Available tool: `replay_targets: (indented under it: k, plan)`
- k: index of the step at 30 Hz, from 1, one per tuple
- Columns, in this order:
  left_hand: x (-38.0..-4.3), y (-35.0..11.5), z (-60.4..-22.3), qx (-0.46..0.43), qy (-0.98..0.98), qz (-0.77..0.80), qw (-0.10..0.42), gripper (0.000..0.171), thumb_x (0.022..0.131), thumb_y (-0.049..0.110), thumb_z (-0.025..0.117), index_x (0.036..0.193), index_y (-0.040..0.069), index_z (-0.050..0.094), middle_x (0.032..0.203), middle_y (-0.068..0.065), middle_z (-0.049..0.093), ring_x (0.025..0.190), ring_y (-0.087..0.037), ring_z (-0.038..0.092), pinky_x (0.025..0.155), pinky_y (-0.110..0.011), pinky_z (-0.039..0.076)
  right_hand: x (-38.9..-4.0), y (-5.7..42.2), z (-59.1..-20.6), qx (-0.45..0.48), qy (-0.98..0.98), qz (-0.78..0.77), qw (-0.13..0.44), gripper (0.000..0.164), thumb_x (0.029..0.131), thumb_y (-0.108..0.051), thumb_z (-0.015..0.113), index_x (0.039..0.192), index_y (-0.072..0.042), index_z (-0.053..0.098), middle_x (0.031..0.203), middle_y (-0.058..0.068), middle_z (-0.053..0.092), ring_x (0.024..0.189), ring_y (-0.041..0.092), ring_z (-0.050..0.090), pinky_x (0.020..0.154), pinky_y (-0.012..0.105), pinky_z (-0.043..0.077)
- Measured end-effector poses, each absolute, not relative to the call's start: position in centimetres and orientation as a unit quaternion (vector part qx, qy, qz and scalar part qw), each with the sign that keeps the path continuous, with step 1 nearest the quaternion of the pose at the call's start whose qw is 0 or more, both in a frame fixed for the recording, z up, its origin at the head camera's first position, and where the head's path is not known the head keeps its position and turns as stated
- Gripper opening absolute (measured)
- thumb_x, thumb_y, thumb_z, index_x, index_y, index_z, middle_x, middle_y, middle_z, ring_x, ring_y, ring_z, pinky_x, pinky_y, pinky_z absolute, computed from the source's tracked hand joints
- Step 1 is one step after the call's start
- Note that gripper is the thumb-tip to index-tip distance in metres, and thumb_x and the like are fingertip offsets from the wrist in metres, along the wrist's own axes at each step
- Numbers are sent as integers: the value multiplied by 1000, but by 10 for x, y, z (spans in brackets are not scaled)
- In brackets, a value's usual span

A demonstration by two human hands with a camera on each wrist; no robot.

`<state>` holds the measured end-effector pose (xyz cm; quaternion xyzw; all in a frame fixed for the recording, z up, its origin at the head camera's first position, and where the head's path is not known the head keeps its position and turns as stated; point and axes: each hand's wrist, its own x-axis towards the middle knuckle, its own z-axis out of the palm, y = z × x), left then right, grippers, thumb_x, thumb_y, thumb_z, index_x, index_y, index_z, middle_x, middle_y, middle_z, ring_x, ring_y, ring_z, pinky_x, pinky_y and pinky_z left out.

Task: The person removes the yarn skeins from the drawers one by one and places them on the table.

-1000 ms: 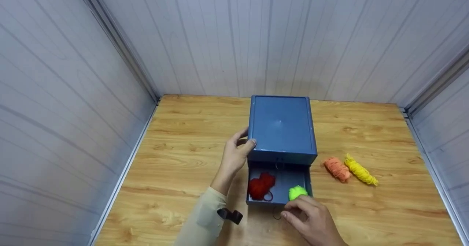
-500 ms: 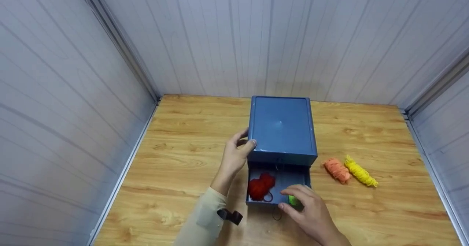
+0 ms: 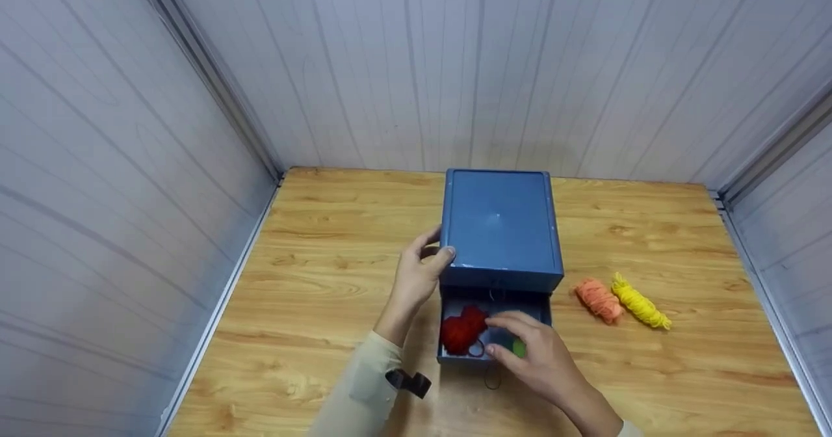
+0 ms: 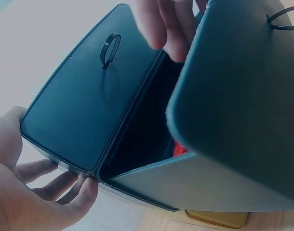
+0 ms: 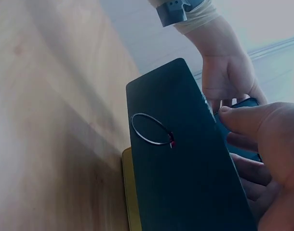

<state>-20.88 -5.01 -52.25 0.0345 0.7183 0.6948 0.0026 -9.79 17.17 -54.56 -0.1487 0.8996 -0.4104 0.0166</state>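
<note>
A blue two-drawer box (image 3: 500,219) stands on the table with its lower drawer (image 3: 455,360) pulled out. My left hand (image 3: 417,274) grips the box's left side, thumb on the top edge and fingers along the side wall. Inside the drawer, a bundle of red yarn (image 3: 463,331) lies at the left. Green yarn (image 3: 519,348) at the right is mostly hidden under my right hand (image 3: 543,362). That hand reaches over the drawer with thumb and fingers apart, fingertips beside the red yarn; whether they touch it I cannot tell. In the left wrist view, the right fingers (image 4: 171,29) dip past the drawer's rim.
Skeins of orange yarn (image 3: 598,300) and yellow yarn (image 3: 640,302) lie on the wooden table (image 3: 325,242) right of the box. A thin black ring pull (image 3: 493,378) hangs from the drawer's front. Panelled walls (image 3: 416,66) enclose the back and sides.
My right hand has moved left and farther into the drawer, from beside the green yarn toward the red bundle, now covering most of the green. The left hand and box have stayed put.
</note>
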Motion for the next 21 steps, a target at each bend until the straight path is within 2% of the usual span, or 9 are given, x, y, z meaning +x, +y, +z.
replay_targets:
  k: [5,11,17,21]
  plan:
    - [-209,-51,-522,36,721,692,4,54,94,14,69,144,0,56,136,-20,63,113,-32,63,86,-31,57,-110,168,-551,-170,904,-391,4,37,88,-22,82,123,-14,74,125,1,71,119,25,66,100,51,53]
    - [-209,-51,-523,41,722,691,3,55,94,14,68,145,0,55,136,-20,63,113,-32,62,86,-33,57,-125,165,-554,-179,914,-361,41,50,86,-26,83,133,-16,69,133,10,68,126,33,62,107,54,48]
    - [-209,-51,-522,32,725,688,1,54,94,12,68,145,-1,55,137,-20,62,114,-33,61,86,-33,56,-137,159,-555,-198,920,-331,69,53,86,-30,83,136,-19,67,133,9,68,123,32,63,103,53,49]
    - [-210,-50,-522,27,723,690,5,54,94,12,68,145,-1,55,138,-20,61,115,-33,61,86,-33,56,-142,157,-557,-216,919,-321,75,55,85,-27,83,137,-18,66,132,7,69,120,30,64,100,51,51]
